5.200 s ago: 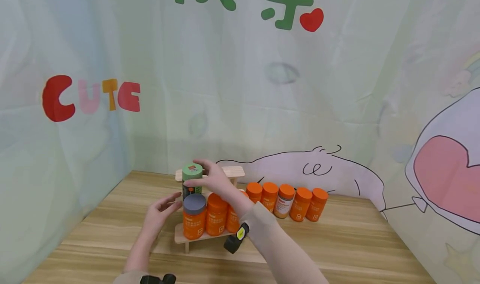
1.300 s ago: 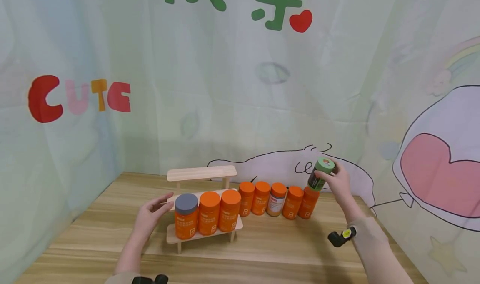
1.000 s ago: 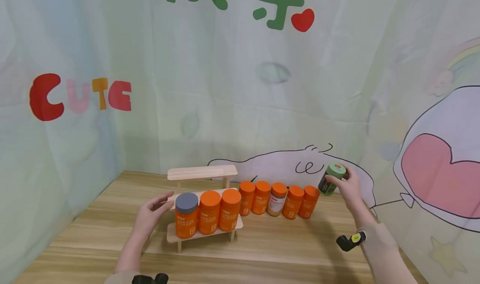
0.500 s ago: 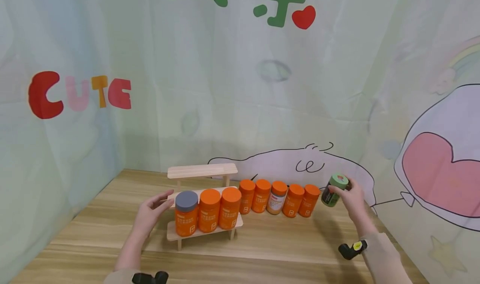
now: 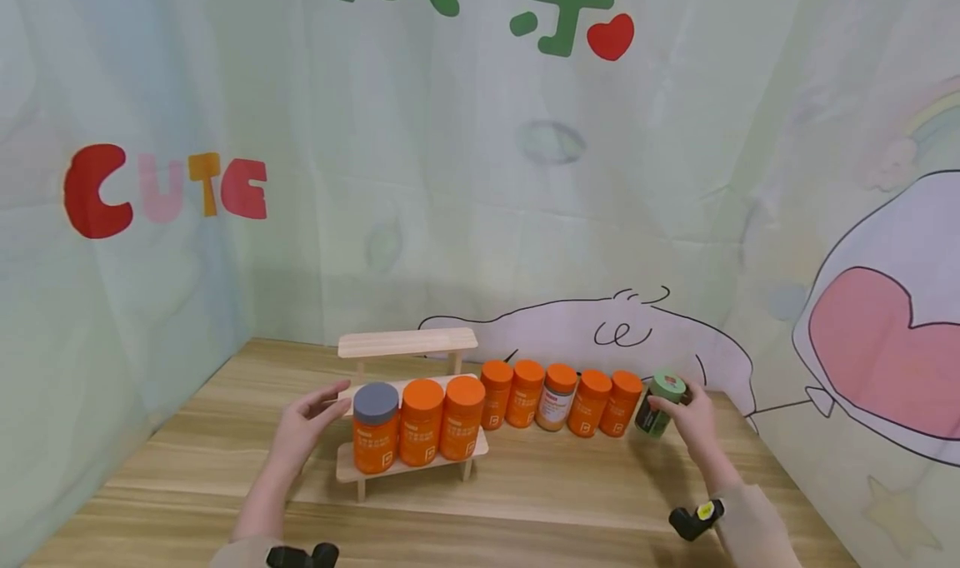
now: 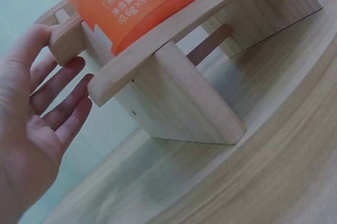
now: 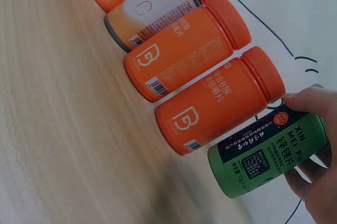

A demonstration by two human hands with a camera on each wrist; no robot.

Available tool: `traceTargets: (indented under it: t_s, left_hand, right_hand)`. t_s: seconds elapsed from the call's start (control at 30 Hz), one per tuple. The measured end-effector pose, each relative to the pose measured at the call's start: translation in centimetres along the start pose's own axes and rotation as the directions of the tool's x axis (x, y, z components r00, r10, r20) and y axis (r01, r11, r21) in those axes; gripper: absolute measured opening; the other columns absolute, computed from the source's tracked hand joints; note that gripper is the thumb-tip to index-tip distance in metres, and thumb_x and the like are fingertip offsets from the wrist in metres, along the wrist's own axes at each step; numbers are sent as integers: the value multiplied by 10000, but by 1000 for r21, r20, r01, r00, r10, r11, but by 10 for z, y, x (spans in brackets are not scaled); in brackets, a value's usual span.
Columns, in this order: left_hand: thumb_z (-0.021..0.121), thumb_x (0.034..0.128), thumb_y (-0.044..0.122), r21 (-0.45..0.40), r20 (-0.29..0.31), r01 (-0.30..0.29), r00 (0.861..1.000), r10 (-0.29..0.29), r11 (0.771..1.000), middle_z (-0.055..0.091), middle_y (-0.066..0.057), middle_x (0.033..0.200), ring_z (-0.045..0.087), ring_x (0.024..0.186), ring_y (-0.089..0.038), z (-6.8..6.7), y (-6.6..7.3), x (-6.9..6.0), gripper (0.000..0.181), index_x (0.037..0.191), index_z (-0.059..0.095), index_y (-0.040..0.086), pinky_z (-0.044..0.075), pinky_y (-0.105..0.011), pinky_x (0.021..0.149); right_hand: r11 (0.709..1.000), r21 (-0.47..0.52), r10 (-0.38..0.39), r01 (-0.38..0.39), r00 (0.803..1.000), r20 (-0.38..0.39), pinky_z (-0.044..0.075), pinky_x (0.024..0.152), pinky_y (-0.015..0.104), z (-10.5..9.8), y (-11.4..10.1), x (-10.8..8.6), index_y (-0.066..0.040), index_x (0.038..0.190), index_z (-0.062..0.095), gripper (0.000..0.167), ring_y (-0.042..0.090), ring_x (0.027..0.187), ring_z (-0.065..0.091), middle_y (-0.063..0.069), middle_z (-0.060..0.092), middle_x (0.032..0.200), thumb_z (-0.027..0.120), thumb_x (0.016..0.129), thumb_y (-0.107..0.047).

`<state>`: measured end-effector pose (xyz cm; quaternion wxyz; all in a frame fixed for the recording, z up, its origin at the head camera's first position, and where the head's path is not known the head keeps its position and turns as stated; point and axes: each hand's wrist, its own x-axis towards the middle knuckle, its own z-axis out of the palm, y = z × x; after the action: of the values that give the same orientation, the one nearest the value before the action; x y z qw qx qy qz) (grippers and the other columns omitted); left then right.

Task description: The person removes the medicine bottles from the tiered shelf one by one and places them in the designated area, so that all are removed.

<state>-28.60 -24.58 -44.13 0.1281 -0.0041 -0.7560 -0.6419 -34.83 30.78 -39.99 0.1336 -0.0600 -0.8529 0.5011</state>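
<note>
My right hand point(image 5: 693, 418) grips a green supplement bottle point(image 7: 263, 153) with a dark label, thumb on one side and fingers on the other. The bottle stands at the right end of a row of orange bottles, beside the last orange bottle point(image 7: 218, 100). Whether its base touches the table cannot be told. My left hand point(image 5: 300, 422) is at the left end of a small tiered wooden rack point(image 5: 408, 343), fingers loosely bent by the shelf ends point(image 6: 68, 42). On the rack's lowest shelf stand a grey-capped orange bottle point(image 5: 375, 430) and two orange-capped bottles point(image 5: 422, 425).
Right of the rack, several orange bottles point(image 5: 528, 393) stand in a line, one with a white label point(image 5: 557, 401). The wood-grain table point(image 5: 525, 501) extends in front. A printed curtain point(image 5: 450, 176) closes off the back and sides.
My right hand has carried the green bottle from the rack's upper left to the row's right end and lowered it there. My left hand has stayed by the rack.
</note>
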Motion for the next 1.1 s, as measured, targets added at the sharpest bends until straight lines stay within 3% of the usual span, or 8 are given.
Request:
traceTargets:
  t_s: [0.23, 0.4, 0.5, 0.63, 0.83, 1.03, 1.1]
  left_hand:
    - [646, 956, 254, 11, 1, -2, 1000, 2, 1000, 543, 389, 969, 540, 939, 115, 0, 1, -2, 524, 1380, 522, -26, 435, -79, 824]
    - [645, 956, 242, 11, 1, -5, 1000, 5, 1000, 538, 399, 960, 535, 940, 124, 1, 1, -2, 518, 1381, 521, -27, 430, -73, 826]
    - [646, 956, 248, 14, 1, -1, 1000, 1, 1000, 532, 404, 960, 528, 941, 133, 1, 1, -2, 523, 1384, 519, -23, 428, -71, 828]
    - [645, 956, 255, 18, 1, -1, 1000, 1, 1000, 527, 406, 966, 524, 939, 139, 1, 1, -1, 524, 1386, 519, -18, 429, -72, 830]
    - [645, 956, 253, 12, 0, 2, 1000, -2, 1000, 531, 408, 963, 526, 933, 147, 1, 2, -2, 526, 1387, 517, -20, 427, -69, 832]
    - [645, 956, 244, 3, -6, -8, 1000, 8, 1000, 536, 409, 960, 526, 930, 147, 1, 2, -2, 522, 1380, 518, -34, 430, -66, 829]
    - [645, 957, 247, 5, -7, -10, 1000, 10, 1000, 536, 412, 960, 525, 930, 150, 1, 2, -2, 525, 1379, 518, -37, 427, -61, 829]
  right_hand:
    - [1000, -17, -10, 10, 1000, 1, 413, 988, 320, 6, 10, 2, 91, 1457, 322, 717, 347, 1257, 461, 317, 450, 1397, 693, 884, -129]
    - [1000, -17, -13, 13, 1000, 16, 414, 968, 296, 9, 15, 2, 88, 1457, 324, 717, 343, 1253, 458, 314, 448, 1398, 693, 888, -145]
    - [1000, -25, -17, 17, 1000, 17, 420, 907, 207, 11, 17, 1, 89, 1452, 332, 716, 328, 1235, 468, 312, 458, 1390, 698, 887, -155]
    - [1000, -26, -16, 17, 1000, 12, 386, 794, 84, 13, 18, 0, 79, 1438, 358, 689, 224, 1147, 498, 292, 479, 1375, 702, 884, -145]
    - [1000, -22, -13, 13, 1000, 7, 389, 766, 70, 15, 18, -2, 77, 1422, 377, 667, 57, 1011, 477, 288, 485, 1361, 706, 882, -136]
    - [1000, 1, -4, 4, 1000, 27, 373, 778, 76, 16, 18, -4, 78, 1441, 337, 680, 302, 1216, 471, 296, 446, 1388, 684, 899, -142]
    - [1000, 6, -3, 3, 1000, 29, 377, 812, 99, 16, 18, -3, 74, 1446, 331, 682, 326, 1253, 450, 292, 440, 1396, 680, 901, -139]
